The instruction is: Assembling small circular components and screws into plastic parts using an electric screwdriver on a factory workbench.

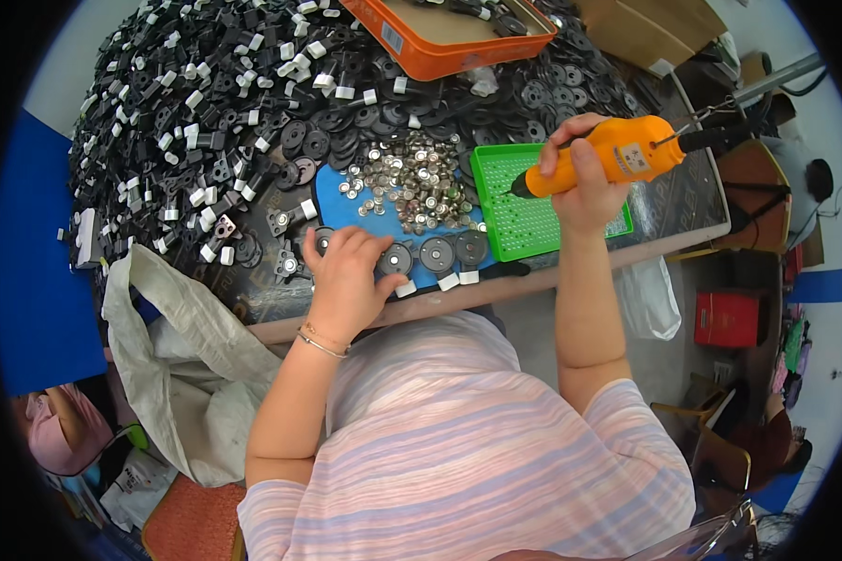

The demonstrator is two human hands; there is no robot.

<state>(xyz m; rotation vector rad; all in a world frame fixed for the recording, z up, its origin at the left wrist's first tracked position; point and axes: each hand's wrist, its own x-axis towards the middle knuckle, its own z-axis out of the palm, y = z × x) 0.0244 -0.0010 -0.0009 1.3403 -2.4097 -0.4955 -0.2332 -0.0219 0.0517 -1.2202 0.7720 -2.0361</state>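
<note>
While the right hand (pixel 585 182) is wrapped around an orange power tool (pixel 631 151) in the head view, the left hand (pixel 343 280) is lowered over the row of black discs (pixel 437 254) at the near edge of the table (pixel 664 210). Right fingers: clenched about the tool's body, thumb along its upper side; the dark tip points left, over the left part of a green perforated tray (pixel 524 247), contact with the tray not determinable. The tool's rear end points right and is hooked to a chain (pixel 711 112) leading to a metal bar (pixel 781 78). Left fingers: bent and somewhat spread, back of hand up; cannot tell whether they grip or merely rest, as the palm side is hidden. Discs of the row show on both sides of this hand; those to its right carry white blocks (pixel 468 278) on their near side. The row lies partly on a blue mat (pixel 331 189), just left of the green tray. Beyond the row, on the mat: a pile of small shiny metal pieces (pixel 426 182). Far and left: a large heap of black parts (pixel 196 122), many with white blocks. Far side, atop the heap: an orange tray (pixel 416 67); to its right, a cardboard box (pixel 650 33). Near left, beside the table: a whitish sack (pixel 187 402).
</note>
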